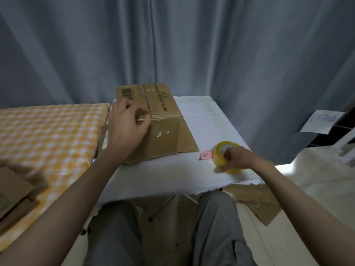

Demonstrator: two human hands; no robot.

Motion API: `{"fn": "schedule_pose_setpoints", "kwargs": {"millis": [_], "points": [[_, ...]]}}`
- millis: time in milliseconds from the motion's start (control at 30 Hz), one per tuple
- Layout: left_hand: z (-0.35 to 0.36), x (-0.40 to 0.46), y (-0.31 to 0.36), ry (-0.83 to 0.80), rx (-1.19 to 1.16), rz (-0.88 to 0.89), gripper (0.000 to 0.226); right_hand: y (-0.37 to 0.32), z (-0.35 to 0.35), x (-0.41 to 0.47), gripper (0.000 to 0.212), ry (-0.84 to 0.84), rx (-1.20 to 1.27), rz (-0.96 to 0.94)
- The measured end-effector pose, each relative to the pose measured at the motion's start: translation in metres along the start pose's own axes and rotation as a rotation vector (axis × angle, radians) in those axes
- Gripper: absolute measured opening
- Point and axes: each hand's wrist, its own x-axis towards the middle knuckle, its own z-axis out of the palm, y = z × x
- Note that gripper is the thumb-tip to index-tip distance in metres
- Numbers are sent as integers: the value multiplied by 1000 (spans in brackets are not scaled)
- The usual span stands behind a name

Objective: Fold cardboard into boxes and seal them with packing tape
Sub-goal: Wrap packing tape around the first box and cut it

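A brown corrugated cardboard box (153, 120) with a printed barcode and dark lettering on its closed top flaps sits in the middle of the frame, on the far left part of a white-covered bench (199, 120). The left hand (127, 123) rests on the box's near top edge with its fingers curled against the cardboard at the flap seam; whether it pinches anything there cannot be told.

At the right centre of the frame the right hand (236, 157) grasps a roll of yellowish clear packing tape (225, 156), fingers wrapped through and around it, low over the bench's near right part. Just left of the roll a small pink ring-shaped object (206, 155) lies on the white cover.

On the left side of the frame is a surface with an orange-and-white checked cloth (48, 135), and flat brown cardboard pieces (15, 196) lie on it at the lower left. More flattened cardboard (257, 200) lies on the floor at the lower right. Grey-blue curtains (172, 45) fill the upper half of the frame.
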Motion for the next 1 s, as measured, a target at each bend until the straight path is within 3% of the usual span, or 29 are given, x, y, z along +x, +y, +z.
{"fn": "schedule_pose_setpoints", "kwargs": {"millis": [133, 367, 567, 833, 1000], "points": [[15, -11, 33, -92, -75, 140, 17, 10, 20, -6, 22, 215, -75, -78], [36, -25, 77, -384, -367, 343, 28, 3, -9, -44, 29, 447, 139, -203], [31, -17, 92, -453, -481, 305, 45, -23, -44, -80, 13, 347, 318, -523], [5, -15, 72, -340, -641, 185, 21, -43, -50, -86, 20, 188, 456, -694], [-1, -19, 69, -201, -706, 161, 8, -52, -50, -81, 13, 116, 552, -717]]}}
